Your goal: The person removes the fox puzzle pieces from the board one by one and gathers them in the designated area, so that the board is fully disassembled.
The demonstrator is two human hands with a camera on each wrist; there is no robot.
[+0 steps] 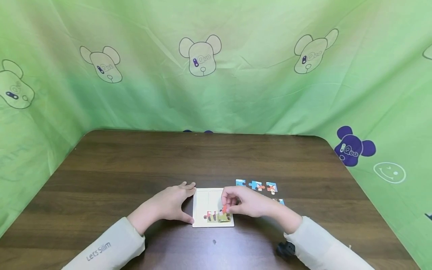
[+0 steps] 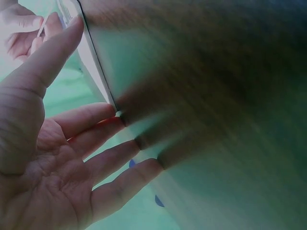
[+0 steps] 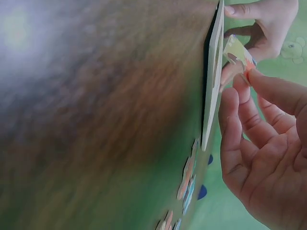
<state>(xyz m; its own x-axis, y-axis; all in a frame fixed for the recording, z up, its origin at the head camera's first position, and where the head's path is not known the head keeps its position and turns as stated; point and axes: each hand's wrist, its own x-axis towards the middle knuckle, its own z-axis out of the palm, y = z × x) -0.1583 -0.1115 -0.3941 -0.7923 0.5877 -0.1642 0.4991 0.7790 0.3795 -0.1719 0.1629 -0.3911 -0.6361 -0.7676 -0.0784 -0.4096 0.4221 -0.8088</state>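
A white puzzle tray [image 1: 200, 200] lies on the table between both hands. My left hand [image 1: 173, 202] has its fingers spread, the thumb at the tray's lower left corner and the index finger near its upper left one. In the left wrist view, the fingertips [image 2: 108, 109] rest at the tray's edge and on the table. My right hand [image 1: 248, 201] pinches a jigsaw piece [image 3: 235, 51], yellow-green with some red, between thumb and fingers. That piece is tilted above the tray's lower right part. Beside it, a striped jigsaw piece [image 1: 211, 216] lies in the tray.
Several loose jigsaw pieces lie right of the tray, among them a blue one [image 1: 240, 182], a blue and orange one [image 1: 257, 185] and one with an orange figure [image 1: 271, 187]. A black object [image 1: 285, 249] sits by the right sleeve. Green printed cloth [image 1: 202, 101] surrounds the wooden table [image 1: 162, 153].
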